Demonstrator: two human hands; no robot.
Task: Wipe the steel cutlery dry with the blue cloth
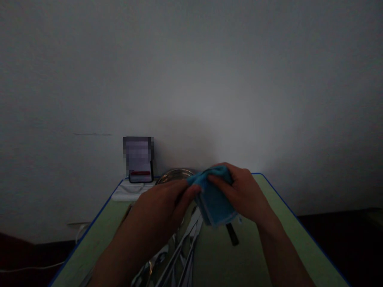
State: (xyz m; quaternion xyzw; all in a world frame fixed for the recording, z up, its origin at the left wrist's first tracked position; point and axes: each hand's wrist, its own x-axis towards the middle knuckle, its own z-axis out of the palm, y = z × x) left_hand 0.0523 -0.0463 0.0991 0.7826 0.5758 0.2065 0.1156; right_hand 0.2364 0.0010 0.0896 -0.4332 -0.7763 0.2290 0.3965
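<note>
A folded blue cloth (218, 205) is held up over the table between my two hands. My right hand (247, 193) is closed on its upper right side, with the fingers pressed into the folds. My left hand (161, 209) pinches the cloth's left edge between thumb and fingers. Whether anything is wrapped inside the cloth is hidden. Below the cloth, a short dark handle (232, 235) shows; its other end is out of sight. Several metal pieces of cutlery (187, 249) lie in a loose pile beneath and beside my left hand, partly covered by my forearm.
A round shiny metal dish (176, 173) stands at the table's back, partly behind my left hand. Left of it, a phone (140, 161) leans upright by the wall, near a white folded cloth (128, 191). The green table (299, 247) has a blue edge.
</note>
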